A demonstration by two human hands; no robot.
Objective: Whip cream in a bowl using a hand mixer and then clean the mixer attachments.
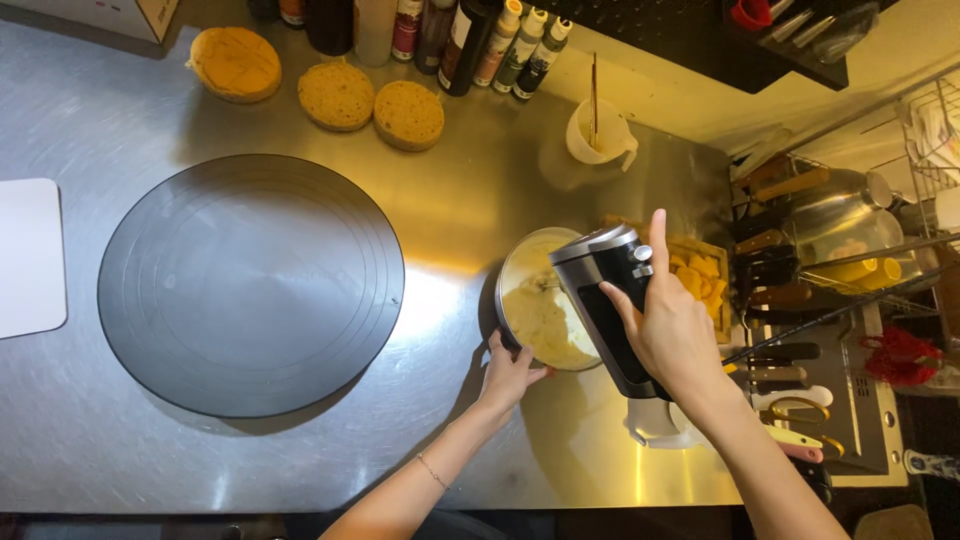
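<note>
Hand mixer [607, 300], black and silver, held over the metal bowl [512, 290] of pale cream [545, 320], with beaters down in the cream, near the right part of the steel table [300, 470], closer to its front edge than to the back. Right hand [672, 325] wrapped firmly around the mixer handle, thumb raised up along the top by the control buttons. Left hand [508, 375] pressed against the near rim of the bowl, fingers curved on the outside wall, thin bracelet on the wrist. Just behind the mixer, toward the right edge, a small wooden tray with yellow fruit pieces [700, 278]. Under the right wrist, a white stand or cup [655, 425], partly hidden. In the middle of the table, a big dark round turntable [250, 285]. Along the back edge, three round sponge cake layers [338, 95], a row of bottles [470, 35], and a white measuring jug [600, 135] with sticks inside. At the left edge, a white board [30, 255]. Beyond the right edge, a rack with knives [785, 350] and metal vessels.
</note>
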